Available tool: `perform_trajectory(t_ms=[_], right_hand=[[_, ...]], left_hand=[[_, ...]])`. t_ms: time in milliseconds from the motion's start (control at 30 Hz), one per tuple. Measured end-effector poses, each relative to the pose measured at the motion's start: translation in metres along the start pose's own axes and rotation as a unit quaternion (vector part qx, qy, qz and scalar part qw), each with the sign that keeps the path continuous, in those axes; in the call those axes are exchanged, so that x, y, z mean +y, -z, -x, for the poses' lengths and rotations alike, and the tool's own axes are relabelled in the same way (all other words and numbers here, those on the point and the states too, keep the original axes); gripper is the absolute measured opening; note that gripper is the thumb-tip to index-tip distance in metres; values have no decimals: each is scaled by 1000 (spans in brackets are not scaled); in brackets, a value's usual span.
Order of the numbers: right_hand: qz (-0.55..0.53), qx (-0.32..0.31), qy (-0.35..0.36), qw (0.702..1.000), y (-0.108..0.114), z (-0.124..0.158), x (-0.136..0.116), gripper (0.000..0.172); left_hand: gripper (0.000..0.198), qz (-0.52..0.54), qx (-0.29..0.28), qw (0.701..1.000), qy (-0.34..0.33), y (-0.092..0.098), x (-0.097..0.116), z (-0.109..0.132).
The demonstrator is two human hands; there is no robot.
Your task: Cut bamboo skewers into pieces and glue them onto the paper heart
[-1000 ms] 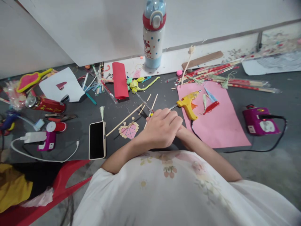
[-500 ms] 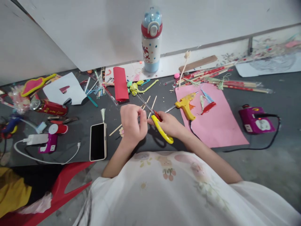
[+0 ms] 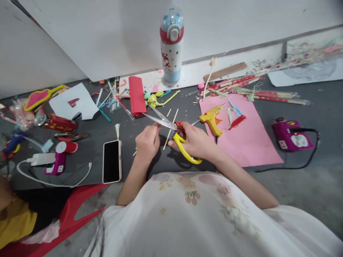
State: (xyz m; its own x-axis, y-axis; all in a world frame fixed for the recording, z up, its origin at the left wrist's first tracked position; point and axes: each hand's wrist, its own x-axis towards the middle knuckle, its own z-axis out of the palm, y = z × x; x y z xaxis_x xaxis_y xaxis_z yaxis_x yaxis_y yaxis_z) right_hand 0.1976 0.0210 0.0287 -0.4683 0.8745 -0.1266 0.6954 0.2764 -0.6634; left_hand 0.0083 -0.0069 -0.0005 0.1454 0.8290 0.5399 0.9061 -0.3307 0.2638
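Note:
My right hand (image 3: 191, 139) is closed around the handles of a pair of yellow-handled scissors (image 3: 187, 150). The scissor blades stand apart and point up and to the left. Beside the lower blade is my left hand (image 3: 148, 140), its fingers pinched together near the metal. A tiny reddish bit shows at those fingertips, too small to name. Thin wooden sticks (image 3: 170, 129) lie on the dark table under the scissors. Just beyond the blade tips are a folded red paper (image 3: 137, 95) and a yellow-green twisted piece (image 3: 160, 100).
A yellow glue gun (image 3: 213, 119) lies on pink paper (image 3: 249, 139) at the right, near a purple power adapter (image 3: 292, 136). A phone (image 3: 112, 161) lies to the left. A water bottle (image 3: 172, 46) stands at the back. A person's yellow sleeve (image 3: 17, 225) shows at lower left.
The scissor blades have spread apart. My left hand has turned and moved slightly left and down, fingertips now by the lower blade. My right hand has shifted a little.

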Motion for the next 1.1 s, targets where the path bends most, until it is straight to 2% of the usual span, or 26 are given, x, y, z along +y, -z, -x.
perform_trajectory(t_ms=[100,233,433,667,800,1033,1100], right_hand=[[15,12,34,999,2,1,0,51],[22,11,62,998,4,3,0,56],[31,-1,65,997,6,3,1,54],[30,-25,49,998,9,2,-1,55],[31,-28,43,998,9,2,2,59],[10,-53,-21,998,2,0,3,47],[-1,-59,-46,997,-4,-4,4,47]], left_hand=[[21,35,-4,999,26,6,2,-3],[30,87,-24,993,73,16,7,-9],[33,153,-78,978,122,28,12,-15],[34,166,-106,972,128,32,11,-16],[34,161,-120,974,107,33,8,-17],[34,154,-176,968,97,30,1,-18],[29,92,-146,981,87,26,3,-19]])
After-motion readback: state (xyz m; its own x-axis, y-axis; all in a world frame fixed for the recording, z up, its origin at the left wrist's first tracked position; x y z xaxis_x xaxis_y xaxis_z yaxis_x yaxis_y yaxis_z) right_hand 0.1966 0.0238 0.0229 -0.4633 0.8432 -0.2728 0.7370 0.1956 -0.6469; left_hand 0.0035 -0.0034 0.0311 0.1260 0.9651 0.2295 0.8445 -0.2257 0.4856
